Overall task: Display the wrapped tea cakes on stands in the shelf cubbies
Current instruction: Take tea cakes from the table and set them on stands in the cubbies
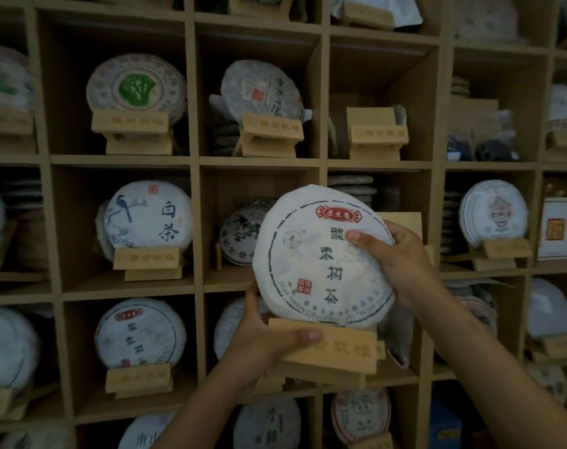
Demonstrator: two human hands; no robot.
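Note:
A white paper-wrapped tea cake (311,254) with a red label and dark characters stands upright on a pale wooden stand (340,351), held in the air in front of the shelf. My left hand (266,341) grips the stand's left end, thumb across its front. My right hand (395,254) holds the cake's right edge, thumb on its face. Behind them is a cubby (402,196) with flat stacked cakes at the back.
The wooden shelf grid (194,160) fills the view. Most cubbies hold a wrapped cake on a stand, such as the bird cake (146,215) and the green-leaf cake (134,84). An empty stand (377,132) sits upper middle right. A boxed item (559,228) stands at right.

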